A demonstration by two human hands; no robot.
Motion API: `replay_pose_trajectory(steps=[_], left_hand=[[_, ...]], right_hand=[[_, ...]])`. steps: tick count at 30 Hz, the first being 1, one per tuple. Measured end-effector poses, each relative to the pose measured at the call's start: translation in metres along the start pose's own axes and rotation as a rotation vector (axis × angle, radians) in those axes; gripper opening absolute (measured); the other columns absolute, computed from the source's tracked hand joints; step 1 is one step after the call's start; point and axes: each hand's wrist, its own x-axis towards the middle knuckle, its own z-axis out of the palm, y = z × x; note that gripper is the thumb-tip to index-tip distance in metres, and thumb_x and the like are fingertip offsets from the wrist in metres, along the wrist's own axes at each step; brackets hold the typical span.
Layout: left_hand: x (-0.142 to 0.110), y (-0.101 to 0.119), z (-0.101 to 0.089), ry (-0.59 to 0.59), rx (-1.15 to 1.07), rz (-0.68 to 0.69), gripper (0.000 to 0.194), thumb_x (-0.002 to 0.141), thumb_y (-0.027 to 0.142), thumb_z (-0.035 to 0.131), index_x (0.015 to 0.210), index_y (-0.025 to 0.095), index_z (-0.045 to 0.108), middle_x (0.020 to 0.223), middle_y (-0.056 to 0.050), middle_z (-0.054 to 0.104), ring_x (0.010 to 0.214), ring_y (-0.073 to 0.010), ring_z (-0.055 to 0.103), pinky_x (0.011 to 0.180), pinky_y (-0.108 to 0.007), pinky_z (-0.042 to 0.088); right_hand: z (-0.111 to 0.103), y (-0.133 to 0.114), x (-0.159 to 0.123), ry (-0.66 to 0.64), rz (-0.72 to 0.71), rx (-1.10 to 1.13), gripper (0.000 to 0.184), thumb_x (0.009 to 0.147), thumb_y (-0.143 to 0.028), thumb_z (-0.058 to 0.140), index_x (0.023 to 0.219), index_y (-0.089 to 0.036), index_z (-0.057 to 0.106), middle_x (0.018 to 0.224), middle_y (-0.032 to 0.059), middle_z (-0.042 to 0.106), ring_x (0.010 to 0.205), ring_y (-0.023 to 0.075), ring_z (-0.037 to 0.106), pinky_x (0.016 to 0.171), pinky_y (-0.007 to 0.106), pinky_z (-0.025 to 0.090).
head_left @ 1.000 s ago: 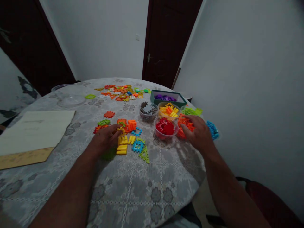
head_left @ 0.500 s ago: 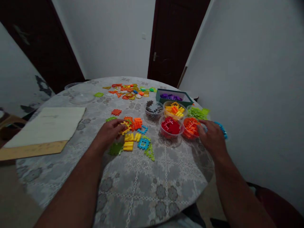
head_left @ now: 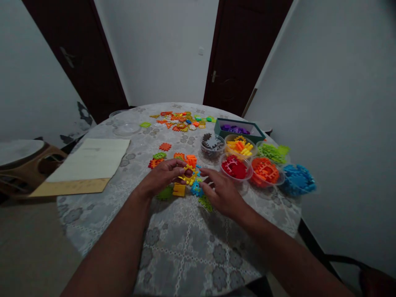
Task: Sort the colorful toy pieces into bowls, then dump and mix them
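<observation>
Yellow toothed piece was pinched at its edge by the left hand, presumably to keep its other teeth free, while the right hand hovered close, its grip unclear, left of the red-piece tub.

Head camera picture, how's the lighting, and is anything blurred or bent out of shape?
Head view: dim light, with a soft shadow below the right hand on the tablecloth; head view: doors lean outward, likely lens distortion; also in the head view, the yellow piece in the left hand looks soft-edged, and marks on the pale sheet are unreadable.
</observation>
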Motion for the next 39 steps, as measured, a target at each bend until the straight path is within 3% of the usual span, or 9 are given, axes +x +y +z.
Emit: replay_pose_trajectory(steps=[4,8,13,16,22,27,31,35,39], left_hand=[[0.0,0.0,0.001,-0.049,0.023,0.008,0.041,0.081,0.056,0.085,0.102,0.023,0.073,0.107,-0.01,0.083,0.097,-0.0285,0.08,0.087,-0.045,0.065],[0.002,0.0,0.0,0.0,0.06,0.06,0.039,0.081,0.055,0.085,0.1,0.022,0.074,0.103,-0.009,0.083,0.091,-0.0272,0.08,0.083,-0.043,0.065],[0.007,0.0,-0.013,0.499,0.214,0.19,0.033,0.087,0.053,0.073,0.093,0.02,0.074,0.09,-0.008,0.081,0.084,-0.0235,0.076,0.078,-0.037,0.064],[0.012,-0.007,-0.035,0.822,0.256,0.191,0.029,0.086,0.047,0.068,0.092,0.019,0.072,0.084,-0.005,0.078,0.073,-0.0196,0.072,0.067,-0.031,0.06],[0.022,-0.033,-0.07,1.057,0.247,0.128,0.027,0.084,0.046,0.061,0.088,0.021,0.069,0.081,-0.004,0.075,0.074,-0.0186,0.07,0.065,-0.028,0.054],[0.025,-0.041,-0.064,1.077,0.377,0.178,0.024,0.088,0.042,0.06,0.083,0.021,0.069,0.077,-0.002,0.072,0.071,-0.018,0.065,0.072,-0.03,0.052],[0.026,-0.043,-0.061,1.071,0.465,0.199,0.023,0.091,0.041,0.06,0.085,0.02,0.07,0.082,-0.003,0.073,0.077,-0.0187,0.065,0.081,-0.031,0.05],[0.027,-0.044,-0.063,1.068,0.484,0.179,0.023,0.092,0.041,0.06,0.087,0.02,0.07,0.085,-0.004,0.074,0.082,-0.0195,0.066,0.085,-0.031,0.05],[0.029,-0.046,-0.064,1.076,0.467,0.155,0.024,0.091,0.041,0.06,0.089,0.02,0.072,0.086,-0.003,0.075,0.082,-0.02,0.067,0.08,-0.03,0.05]], right_hand=[[0.015,-0.007,0.013,-0.006,0.057,0.046,0.031,0.103,-0.027,0.06,0.133,-0.022,0.069,0.11,0.0071,0.08,0.093,0.0209,0.074,0.087,0.036,0.058],[-0.004,-0.008,0.023,0.006,0.048,0.001,0.024,0.103,-0.027,0.06,0.123,-0.023,0.073,0.098,0.0037,0.08,0.086,0.0198,0.073,0.082,0.034,0.056],[-0.076,0.028,0.051,0.313,0.076,-0.313,0.031,0.101,-0.03,0.059,0.126,-0.023,0.075,0.111,0.0098,0.081,0.092,0.0249,0.075,0.087,0.04,0.058],[-0.115,0.072,0.072,0.362,0.157,-0.54,0.033,0.096,-0.026,0.059,0.123,-0.017,0.077,0.112,0.0147,0.082,0.095,0.0281,0.075,0.091,0.042,0.057],[-0.141,0.122,0.086,0.3,0.281,-0.816,0.037,0.094,-0.022,0.058,0.125,-0.013,0.078,0.11,0.0197,0.081,0.099,0.0328,0.075,0.092,0.046,0.057],[-0.099,0.072,0.067,0.344,-0.005,-0.663,0.035,0.098,-0.021,0.053,0.124,-0.016,0.076,0.121,0.0176,0.079,0.11,0.0323,0.073,0.1,0.049,0.056],[-0.025,0.021,0.047,-0.046,-0.153,-0.441,0.03,0.102,-0.021,0.055,0.126,-0.021,0.073,0.123,0.0132,0.077,0.107,0.0276,0.073,0.096,0.043,0.058],[0.029,0.003,0.045,-0.336,-0.057,-0.523,0.038,0.103,-0.019,0.055,0.139,-0.02,0.068,0.135,0.0167,0.072,0.118,0.0304,0.07,0.099,0.043,0.056],[0.041,0.006,0.056,-0.468,0.083,-0.604,0.042,0.105,-0.024,0.056,0.145,-0.018,0.065,0.133,0.0172,0.07,0.119,0.029,0.069,0.099,0.036,0.053]])
